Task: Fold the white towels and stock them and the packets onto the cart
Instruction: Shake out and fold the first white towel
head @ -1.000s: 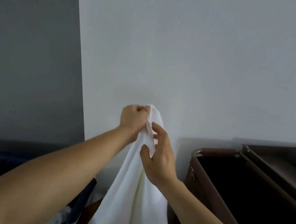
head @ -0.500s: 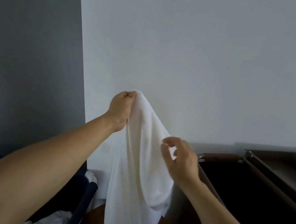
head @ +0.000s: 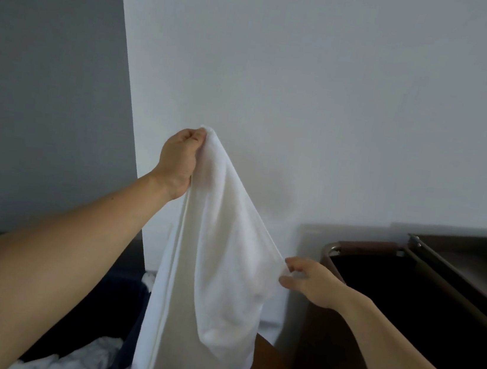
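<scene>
Clearly soft and light: the white towel (head: 218, 274) hangs limp in the air before the wall (head: 339, 104).
The left hand (head: 178, 160) curls tight round its top corner, and the right hand (head: 310, 281) pinches the side edge, near the cart (head: 364, 246). Corners look the surest holds.

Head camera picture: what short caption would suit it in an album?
Left hand holds a white towel up while the right hand pinches its edge, beside a cart.

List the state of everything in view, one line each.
white towel: unfolded, hanging in the air from two held points.
left hand: raised, grips the towel's top corner.
right hand: lower, pinches the towel's right edge.
brown bin: open-topped, inside dark.
dark blue basket: holds crumpled white linen.
</scene>
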